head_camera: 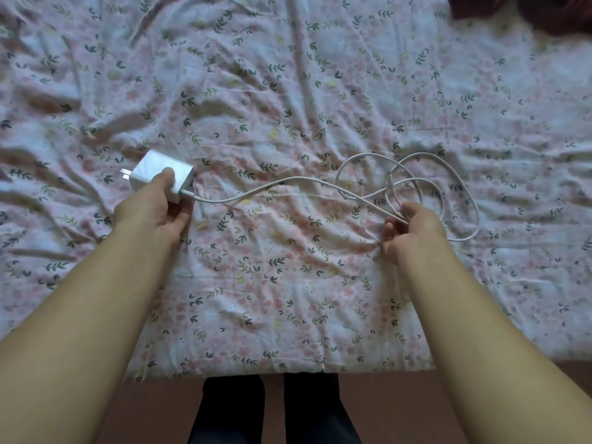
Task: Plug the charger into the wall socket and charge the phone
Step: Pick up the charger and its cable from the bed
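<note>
A white charger block (153, 173) with two metal prongs pointing left lies on the bed at centre left. My left hand (153, 213) grips it, thumb on top. Its white cable (272, 184) runs right across the sheet into loose loops. My right hand (413, 230) pinches strands of those loops between its fingers. No phone or wall socket shows in the head view.
The bed has a wrinkled pink floral sheet (288, 91) filling most of the view. A dark red cloth (525, 11) lies at the far right corner. The bed's near edge meets a reddish floor (160, 408), where my dark-trousered legs (272, 411) stand.
</note>
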The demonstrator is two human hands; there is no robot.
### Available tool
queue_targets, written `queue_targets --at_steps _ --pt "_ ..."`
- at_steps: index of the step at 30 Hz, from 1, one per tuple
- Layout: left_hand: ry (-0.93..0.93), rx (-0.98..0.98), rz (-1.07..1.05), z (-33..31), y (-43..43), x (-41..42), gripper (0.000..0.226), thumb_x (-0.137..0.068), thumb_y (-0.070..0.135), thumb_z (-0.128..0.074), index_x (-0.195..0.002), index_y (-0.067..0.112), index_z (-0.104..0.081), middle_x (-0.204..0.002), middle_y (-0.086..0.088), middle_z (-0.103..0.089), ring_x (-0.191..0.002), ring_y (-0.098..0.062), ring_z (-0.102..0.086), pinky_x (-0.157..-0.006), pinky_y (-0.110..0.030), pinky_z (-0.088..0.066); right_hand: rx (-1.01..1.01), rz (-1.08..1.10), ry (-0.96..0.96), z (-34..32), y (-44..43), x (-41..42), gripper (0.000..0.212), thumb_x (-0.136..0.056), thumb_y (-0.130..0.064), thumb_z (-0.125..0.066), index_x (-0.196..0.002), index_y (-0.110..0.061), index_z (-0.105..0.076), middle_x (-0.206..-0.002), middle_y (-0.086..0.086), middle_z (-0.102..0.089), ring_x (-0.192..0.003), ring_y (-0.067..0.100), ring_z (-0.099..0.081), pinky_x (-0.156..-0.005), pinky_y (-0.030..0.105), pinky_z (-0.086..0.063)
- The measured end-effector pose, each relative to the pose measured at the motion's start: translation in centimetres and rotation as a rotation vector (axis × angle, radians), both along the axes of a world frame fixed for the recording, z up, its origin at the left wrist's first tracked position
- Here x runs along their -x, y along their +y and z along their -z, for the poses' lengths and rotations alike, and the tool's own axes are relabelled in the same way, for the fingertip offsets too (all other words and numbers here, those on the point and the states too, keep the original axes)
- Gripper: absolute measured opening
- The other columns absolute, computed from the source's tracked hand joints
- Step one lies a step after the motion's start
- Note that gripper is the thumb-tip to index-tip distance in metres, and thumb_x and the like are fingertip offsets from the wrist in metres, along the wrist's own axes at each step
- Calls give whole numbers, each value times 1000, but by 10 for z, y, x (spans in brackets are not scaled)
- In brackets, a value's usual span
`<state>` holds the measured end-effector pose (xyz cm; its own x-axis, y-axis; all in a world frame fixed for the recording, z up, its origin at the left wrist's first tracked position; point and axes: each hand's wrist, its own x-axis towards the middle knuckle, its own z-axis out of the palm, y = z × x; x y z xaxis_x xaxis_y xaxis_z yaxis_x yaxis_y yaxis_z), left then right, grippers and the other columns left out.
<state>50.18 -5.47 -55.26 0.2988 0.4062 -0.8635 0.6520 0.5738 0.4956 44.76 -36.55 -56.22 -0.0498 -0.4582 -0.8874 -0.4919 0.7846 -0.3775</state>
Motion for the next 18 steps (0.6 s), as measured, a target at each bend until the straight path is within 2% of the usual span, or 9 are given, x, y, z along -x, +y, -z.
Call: queue_targets --at_steps 4,8,10,14,18 --pt "-49 69 -10 0 -1 3 30 -87 11 -64 -115 9 -53 -96 -8 -65 -81 -19 -67 -55 -29 -58 -107 62 -174 -6 0 -1 7 -82 -6 -54 -79 -11 -59 -66 1 -51 -51 12 -48 -41 17 -38" --pt "-51 106 11 -1 -4 6 15 -90 11 -59 -103 7 -52 -92 -9 -63 -78 -20 -64 -59 -28 -58 -172 42 -321 -11 -1 -3 22 -83 -3 -44 -81 -18 -61 -66 -1 -54 -41 10 -51 -44 16 -39" --pt "-57 130 20 -3 -6 7 12 -91 13 -58 -99 6 -52 -93 -10 -62 -79 -21 -62 -64 -28 -56 -208 68 -383 -13 -2 -2 24 -84 -1 -42 -90 -16 -60 -72 2 -58 -39 12 -56 -47 18 -44" --pt "-94 154 18 -9 -10 10 23 -92 14 -56 -113 5 -50 -97 -11 -60 -80 -22 -59 -68 -28 -54 -298 102 -503 -18 -3 0 43 -78 5 -37 -112 -10 -60 -91 13 -66 -46 12 -61 -49 18 -51" --pt "-103 159 49 -15 -13 13 9 -93 15 -55 -95 6 -54 -94 -11 -59 -77 -21 -60 -70 -27 -53 -385 52 -615 -21 -6 3 60 -62 3 -40 -119 -4 -57 -104 16 -67 -45 12 -59 -48 17 -49"
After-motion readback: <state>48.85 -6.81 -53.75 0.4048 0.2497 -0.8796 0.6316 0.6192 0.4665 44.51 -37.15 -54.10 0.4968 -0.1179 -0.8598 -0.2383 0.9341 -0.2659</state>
